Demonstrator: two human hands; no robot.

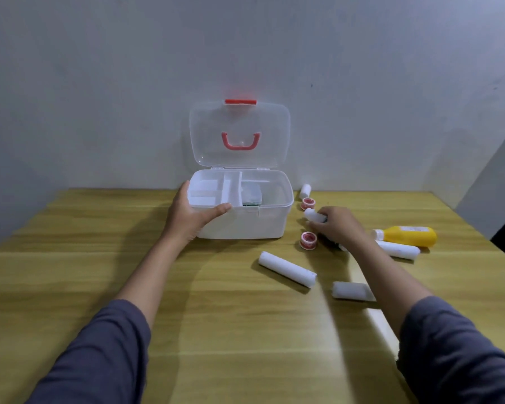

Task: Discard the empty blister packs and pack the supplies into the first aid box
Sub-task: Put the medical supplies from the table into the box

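A white first aid box stands open at the back of the wooden table, its clear lid with red handle upright against the wall. A white divider tray sits in its left half, and a pale flat pack lies in the right half. My left hand grips the box's front left corner, thumb along the rim. To the right of the box, my right hand is closed on a small white roll. Something dark lies under that hand, mostly hidden.
Two red tape rolls lie right of the box, with a small white roll behind them. Long white bandage rolls and a yellow bottle lie further right. The table's right edge is close.
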